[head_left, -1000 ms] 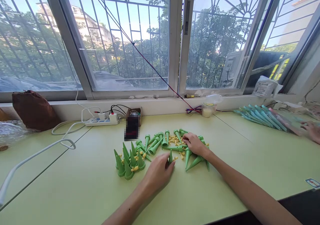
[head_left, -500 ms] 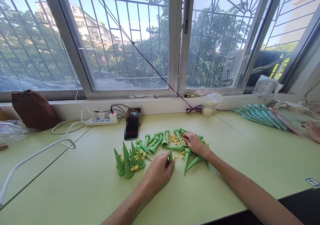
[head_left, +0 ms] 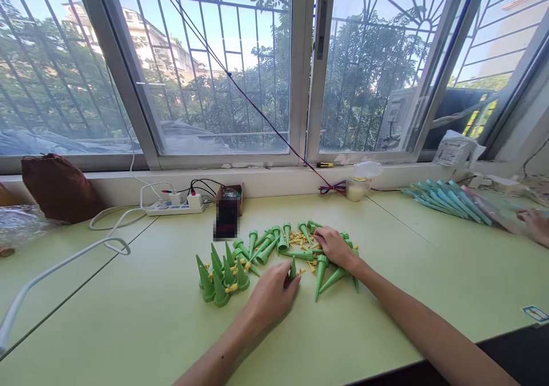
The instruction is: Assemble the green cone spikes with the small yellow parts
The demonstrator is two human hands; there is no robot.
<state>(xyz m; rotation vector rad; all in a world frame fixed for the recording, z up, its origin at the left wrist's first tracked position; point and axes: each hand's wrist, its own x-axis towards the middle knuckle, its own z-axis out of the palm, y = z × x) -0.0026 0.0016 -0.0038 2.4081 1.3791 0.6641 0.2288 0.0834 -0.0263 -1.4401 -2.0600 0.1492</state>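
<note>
A heap of green plastic cone spikes (head_left: 268, 243) lies on the pale green table (head_left: 128, 317), mixed with small yellow parts (head_left: 299, 238). A group of upright green cones (head_left: 221, 277) stands at the heap's left. My left hand (head_left: 271, 294) rests on the table with its fingertips at one upright green cone (head_left: 293, 269). My right hand (head_left: 337, 247) lies on the heap's right side, fingers curled over the yellow parts and cones; what it grips is hidden.
A white power strip (head_left: 175, 207) with cables and a small box (head_left: 228, 217) sit near the window sill. A brown bag (head_left: 58, 188) is at the left. Teal spikes (head_left: 446, 200) lie at the right, near another person's hand (head_left: 535, 225). A small jar (head_left: 355, 187) stands by the sill.
Almost nothing differs; a green spike under my right hand has shifted slightly toward me.
</note>
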